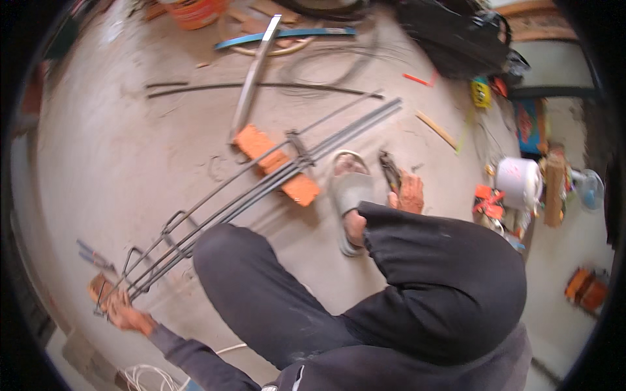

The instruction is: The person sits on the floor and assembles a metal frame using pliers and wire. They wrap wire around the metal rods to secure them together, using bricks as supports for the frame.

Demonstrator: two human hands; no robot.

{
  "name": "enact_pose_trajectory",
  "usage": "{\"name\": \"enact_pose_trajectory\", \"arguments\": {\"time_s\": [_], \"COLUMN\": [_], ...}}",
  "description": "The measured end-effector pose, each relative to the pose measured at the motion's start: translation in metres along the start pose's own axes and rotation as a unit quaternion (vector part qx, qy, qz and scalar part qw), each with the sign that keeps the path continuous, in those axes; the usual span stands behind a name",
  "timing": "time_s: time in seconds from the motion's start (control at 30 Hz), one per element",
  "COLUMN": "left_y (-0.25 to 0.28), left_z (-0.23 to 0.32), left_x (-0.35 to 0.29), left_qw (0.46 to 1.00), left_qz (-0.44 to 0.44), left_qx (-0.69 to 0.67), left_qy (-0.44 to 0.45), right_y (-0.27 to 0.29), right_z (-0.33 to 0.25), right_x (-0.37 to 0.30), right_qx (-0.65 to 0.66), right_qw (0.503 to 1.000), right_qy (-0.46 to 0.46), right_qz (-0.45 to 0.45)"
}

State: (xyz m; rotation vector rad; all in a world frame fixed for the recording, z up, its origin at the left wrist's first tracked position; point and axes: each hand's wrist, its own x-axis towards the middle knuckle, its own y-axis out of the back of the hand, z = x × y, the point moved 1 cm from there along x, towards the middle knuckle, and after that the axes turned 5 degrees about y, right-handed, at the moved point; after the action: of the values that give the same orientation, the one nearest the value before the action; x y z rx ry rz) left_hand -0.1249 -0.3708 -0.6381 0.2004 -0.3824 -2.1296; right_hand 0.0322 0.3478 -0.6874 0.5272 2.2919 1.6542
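Observation:
A long cage of steel rebar [225,210] with bent wire stirrups lies diagonally from the lower left to the upper middle. Its far part rests across an orange brick [301,189]. At the near left end, beside another brick [99,287], my left hand [127,314] is closed around the bars. To the right of my sandalled foot, my right hand [409,193] is low by the floor, closed at the handles of dark pincers [390,169]; my knee partly hides it. A blurred tool with blue handles [92,253] lies left of the cage.
Beyond the cage lie a metal tube [255,78], a dark rod [306,86], a blue strip [293,36] and coiled wire [326,68]. A wooden stick [437,130] and a white cylindrical container [517,182] are at right. White cable [147,376] lies at lower left.

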Motion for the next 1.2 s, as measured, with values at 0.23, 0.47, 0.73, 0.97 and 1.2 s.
{"name": "enact_pose_trajectory", "arguments": {"time_s": [0.23, 0.47, 0.73, 0.97, 1.2], "left_y": [0.041, 0.018, 0.001, 0.001, -0.007], "left_z": [-0.077, -0.112, -0.110, -0.105, -0.107], "left_x": [-0.148, -0.233, -0.254, -0.255, -0.247], "left_qw": [0.900, 0.863, 0.872, 0.884, 0.898], "left_qz": [-0.006, -0.094, -0.088, -0.043, -0.079], "left_qx": [0.409, 0.480, 0.467, 0.459, 0.430], "left_qy": [-0.148, -0.127, -0.115, -0.084, -0.052], "right_y": [-0.008, -0.016, -0.012, -0.007, 0.090], "right_z": [0.025, 0.015, 0.031, 0.039, 0.043], "right_x": [-0.018, -0.016, -0.010, -0.003, 0.035], "right_qx": [0.003, -0.133, -0.115, 0.345, 0.187], "right_qw": [0.992, 0.987, 0.989, 0.899, 0.979], "right_qy": [-0.125, -0.093, -0.059, -0.251, -0.019], "right_qz": [0.034, -0.008, -0.069, -0.100, 0.073]}}
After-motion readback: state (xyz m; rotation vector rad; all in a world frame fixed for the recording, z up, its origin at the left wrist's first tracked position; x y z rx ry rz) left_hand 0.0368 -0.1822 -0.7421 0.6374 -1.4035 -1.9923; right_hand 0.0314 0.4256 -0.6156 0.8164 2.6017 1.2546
